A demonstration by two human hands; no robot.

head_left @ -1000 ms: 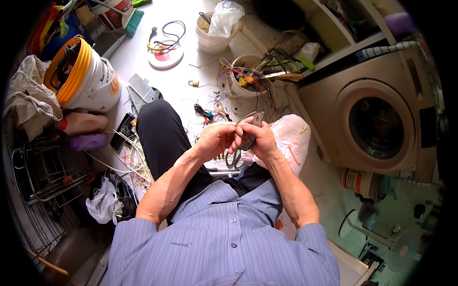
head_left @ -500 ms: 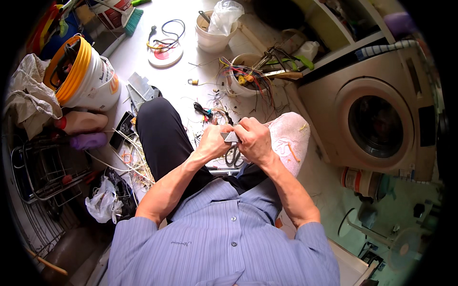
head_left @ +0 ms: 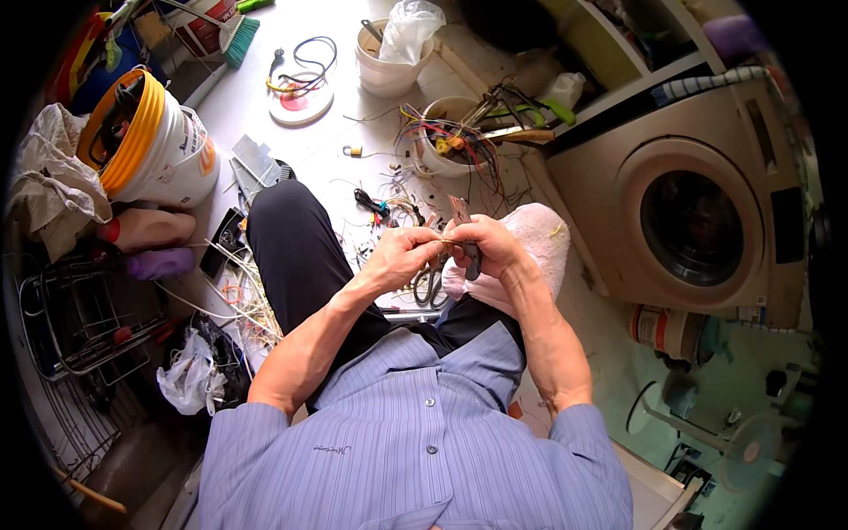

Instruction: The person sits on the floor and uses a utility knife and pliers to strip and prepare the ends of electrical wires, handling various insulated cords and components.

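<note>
In my right hand (head_left: 491, 242) is a knife-like tool (head_left: 459, 209) with a flat, wide blade pointing away from me and a dark handle end showing below the fingers. My left hand (head_left: 399, 256) pinches a thin yellowish wire (head_left: 444, 240), which runs to my right thumb. Both hands meet above my lap, fingers closed. Below them, dark-handled scissors (head_left: 427, 288) lie partly hidden. A pink towel (head_left: 541, 237) covers my right knee. Beyond my hands, a black coiled cable (head_left: 367, 200) lies among scattered wire bits.
A white bucket (head_left: 433, 159) bristling with coloured wires stands ahead, near another bucket (head_left: 382, 75) with a plastic bag. A washing machine (head_left: 609, 208) stands at right. On the left are a yellow-rimmed bucket (head_left: 177, 163), a wire rack (head_left: 97, 331) and a pile of pale cables (head_left: 256, 305).
The blade, earlier flat between both hands, now points away in my right hand. The left fingers have moved slightly right and the thin wire now shows between the hands.
</note>
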